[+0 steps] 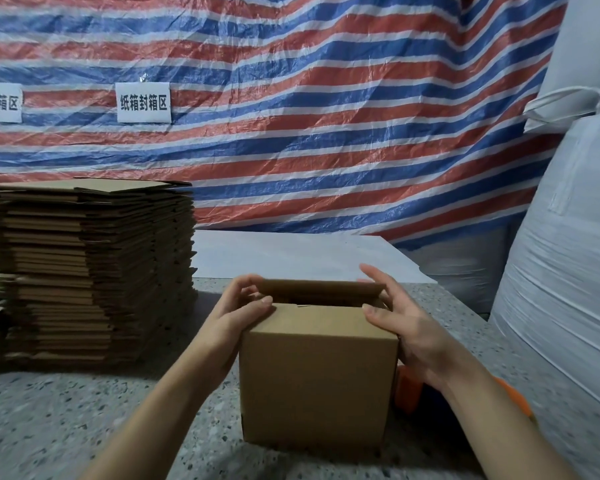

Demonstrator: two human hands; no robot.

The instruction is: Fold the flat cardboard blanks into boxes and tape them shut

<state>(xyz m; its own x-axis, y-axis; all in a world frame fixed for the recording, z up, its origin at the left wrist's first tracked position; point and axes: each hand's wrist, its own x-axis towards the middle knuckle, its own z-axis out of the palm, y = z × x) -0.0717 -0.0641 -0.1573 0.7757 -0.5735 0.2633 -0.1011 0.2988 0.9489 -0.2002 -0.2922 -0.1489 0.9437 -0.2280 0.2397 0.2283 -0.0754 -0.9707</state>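
Observation:
A small brown cardboard box [317, 386] stands upright on the speckled stone table [84, 420] right in front of me. Its near top flap lies folded down and the far flap leans in over a dark gap. My left hand [238, 315] holds the box's top left corner, thumb on the near flap and fingers curled round the far flap's end. My right hand [399, 317] holds the top right corner, thumb on the near flap, fingers spread along the far flap. A tall stack of flat cardboard blanks [90, 271] stands to the left.
An orange object [409, 393], partly hidden behind the box and my right forearm, lies on the table. A white sheet [291, 254] covers the table's far part. Big white woven sacks [565, 289] crowd the right side. A striped tarpaulin with paper signs [143, 102] hangs behind.

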